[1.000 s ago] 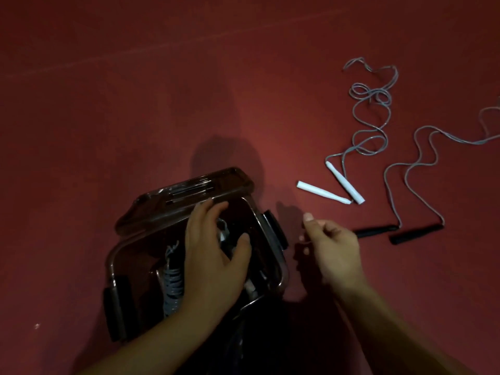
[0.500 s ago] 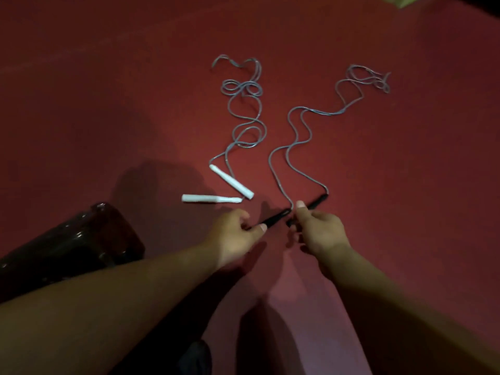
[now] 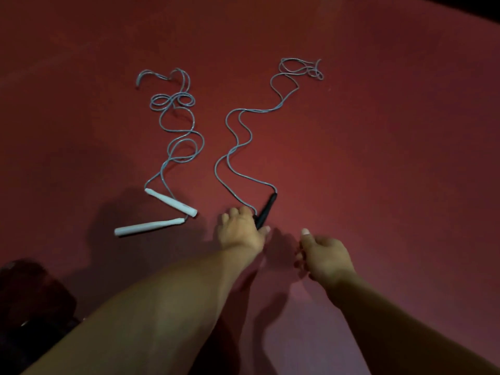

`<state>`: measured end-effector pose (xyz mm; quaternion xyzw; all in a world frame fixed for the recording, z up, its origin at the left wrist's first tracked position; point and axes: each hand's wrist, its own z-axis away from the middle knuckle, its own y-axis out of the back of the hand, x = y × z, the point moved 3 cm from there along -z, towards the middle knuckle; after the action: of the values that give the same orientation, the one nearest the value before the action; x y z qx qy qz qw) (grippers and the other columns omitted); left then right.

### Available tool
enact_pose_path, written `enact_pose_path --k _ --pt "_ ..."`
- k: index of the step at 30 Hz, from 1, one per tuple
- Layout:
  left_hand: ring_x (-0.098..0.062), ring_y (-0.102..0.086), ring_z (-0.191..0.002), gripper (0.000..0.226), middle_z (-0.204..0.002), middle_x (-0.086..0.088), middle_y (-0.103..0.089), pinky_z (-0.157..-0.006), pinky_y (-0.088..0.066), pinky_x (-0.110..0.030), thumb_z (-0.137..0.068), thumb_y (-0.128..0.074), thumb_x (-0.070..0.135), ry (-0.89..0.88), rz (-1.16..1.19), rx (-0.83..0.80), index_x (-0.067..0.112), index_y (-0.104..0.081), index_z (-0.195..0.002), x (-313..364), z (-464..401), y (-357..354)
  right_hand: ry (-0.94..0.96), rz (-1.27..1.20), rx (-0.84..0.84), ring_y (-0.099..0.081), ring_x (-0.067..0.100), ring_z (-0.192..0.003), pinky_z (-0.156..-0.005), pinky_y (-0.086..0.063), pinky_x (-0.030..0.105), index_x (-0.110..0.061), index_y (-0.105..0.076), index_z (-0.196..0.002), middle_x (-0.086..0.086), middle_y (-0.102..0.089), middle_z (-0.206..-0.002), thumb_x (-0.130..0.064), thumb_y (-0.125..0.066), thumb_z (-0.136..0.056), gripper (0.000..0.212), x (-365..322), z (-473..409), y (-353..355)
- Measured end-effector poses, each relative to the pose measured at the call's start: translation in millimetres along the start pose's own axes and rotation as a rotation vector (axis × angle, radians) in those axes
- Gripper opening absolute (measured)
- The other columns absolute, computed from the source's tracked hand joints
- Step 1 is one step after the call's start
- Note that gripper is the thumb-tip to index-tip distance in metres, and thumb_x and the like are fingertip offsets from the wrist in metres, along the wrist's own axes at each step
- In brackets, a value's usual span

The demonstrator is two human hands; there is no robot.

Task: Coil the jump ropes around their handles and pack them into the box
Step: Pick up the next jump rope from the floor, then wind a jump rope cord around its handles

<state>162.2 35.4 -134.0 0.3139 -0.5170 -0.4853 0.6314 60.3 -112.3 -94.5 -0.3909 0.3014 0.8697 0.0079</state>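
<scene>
The left hand [image 3: 242,231] gripped the black handles [image 3: 266,211] together on the red floor [image 3: 378,158] — likely gathered for coiling their grey rope [image 3: 235,150] — while the right hand [image 3: 324,257] hovered loosely curled, empty; the box [image 3: 29,290] sat lower-left

floor [image 3: 378,163]: dark red | white-handled jump rope [image 3: 173,147]: left of centre, sprawled | black-handled jump rope [image 3: 243,147]: centre | dark box [image 3: 32,299]: near-left corner
</scene>
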Motion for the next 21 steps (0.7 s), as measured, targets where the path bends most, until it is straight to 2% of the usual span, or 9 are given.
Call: enact_pose_path --k 2,4,7,9,11,12,16,19,21 --pt "-0.032 -0.046 -0.120 0.047 -0.127 -0.011 -0.052 -0.100 -0.038 -0.038 -0.091 -0.056 0.048 -0.052 -0.064 -0.010 0.014 -0.051 -0.123 0.1 -0.2 -0.6 -0.012 0.030 0.029 -0.067 0.033 -0.063 -0.065 -0.051 0.042 -0.005 -0.068 -0.065 0.009 -0.069 -0.059 -0.046 -0.050 -0.095 0.054 4.9 0.2 14.3" --pt "-0.034 -0.047 -0.121 0.041 -0.128 -0.015 -0.052 -0.101 -0.037 -0.039 -0.097 -0.049 0.038 -0.109 -0.085 -0.100 0.010 -0.050 -0.126 -0.4 1.1 2.4 -0.012 0.064 0.060 -0.066 0.032 -0.065 -0.069 -0.054 0.043 -0.005 -0.068 -0.066 0.008 -0.070 -0.060 -0.045 -0.050 -0.095 0.052 5.8 2.4 29.2" --pt "-0.035 -0.059 -0.110 0.030 -0.115 -0.015 -0.064 -0.093 -0.046 -0.039 -0.100 -0.044 0.033 -0.130 0.072 -0.276 0.009 -0.056 -0.113 -6.3 6.0 15.2 -0.007 0.098 0.076 -0.066 0.032 -0.071 -0.075 -0.055 0.046 -0.008 -0.069 -0.069 0.010 -0.071 -0.068 -0.043 -0.051 -0.096 0.047 -1.4 10.5 53.0" --pt "-0.026 -0.068 -0.081 0.022 -0.092 -0.005 -0.071 -0.075 -0.055 -0.034 -0.099 -0.045 0.033 -0.094 0.301 -0.366 0.015 -0.056 -0.099 -2.2 19.0 35.4 0.004 0.100 0.081 -0.064 0.030 -0.070 -0.077 -0.054 0.045 -0.011 -0.069 -0.072 0.010 -0.072 -0.071 -0.043 -0.051 -0.096 0.044 -16.2 23.0 73.5" --pt "-0.015 -0.059 -0.054 0.018 -0.076 0.001 -0.064 -0.048 -0.048 -0.020 -0.101 -0.044 0.030 -0.095 0.451 -0.440 0.016 -0.053 -0.095 13.4 38.2 60.9 0.025 0.076 0.080 -0.060 0.024 -0.062 -0.072 -0.053 0.041 -0.010 -0.070 -0.079 0.009 -0.071 -0.073 -0.041 -0.049 -0.098 0.042 -32.9 40.0 91.7" --pt "-0.011 -0.054 -0.050 0.016 -0.073 0.002 -0.060 -0.041 -0.042 -0.018 -0.102 -0.044 0.027 -0.117 0.485 -0.492 0.015 -0.051 -0.094 24.1 50.9 75.5 0.037 0.057 0.076 -0.058 0.022 -0.060 -0.068 -0.051 0.037 -0.009 -0.071 -0.084 0.009 -0.070 -0.075 -0.040 -0.049 -0.099 0.041 -40.6 51.4 100.2" --pt "-0.010 -0.053 -0.051 0.010 -0.070 0.001 -0.052 -0.042 -0.045 -0.021 -0.102 -0.046 0.021 -0.220 0.652 -0.697 0.017 -0.049 -0.094 74.0 105.5 142.3 0.085 -0.011 0.059 -0.056 0.021 -0.064 -0.059 -0.045 0.030 -0.005 -0.066 -0.099 0.014 -0.069 -0.092 -0.041 -0.045 -0.101 0.042 -77.9 105.8 140.9" --pt "-0.014 -0.062 -0.059 0.007 -0.070 -0.001 -0.054 -0.047 -0.051 -0.024 -0.101 -0.048 0.019 -0.306 0.738 -0.802 0.019 -0.048 -0.094 113.1 149.3 191.2 0.184 -0.084 0.130 -0.059 0.024 -0.069 -0.063 -0.048 0.034 -0.004 -0.064 -0.102 0.017 -0.068 -0.098 -0.044 -0.044 -0.100 0.045 -107.1 145.6 177.2" --pt "-0.020 -0.068 -0.068 0.003 -0.073 -0.003 -0.057 -0.050 -0.056 -0.028 -0.102 -0.047 0.017 -0.368 0.754 -0.869 0.017 -0.048 -0.099 138.3 176.7 218.1 0.299 -0.061 0.223 -0.061 0.024 -0.082 -0.072 -0.051 0.038 -0.010 -0.062 -0.106 0.012 -0.067 -0.101 -0.048 -0.045 -0.098 0.043 -123.1 173.1 200.1"
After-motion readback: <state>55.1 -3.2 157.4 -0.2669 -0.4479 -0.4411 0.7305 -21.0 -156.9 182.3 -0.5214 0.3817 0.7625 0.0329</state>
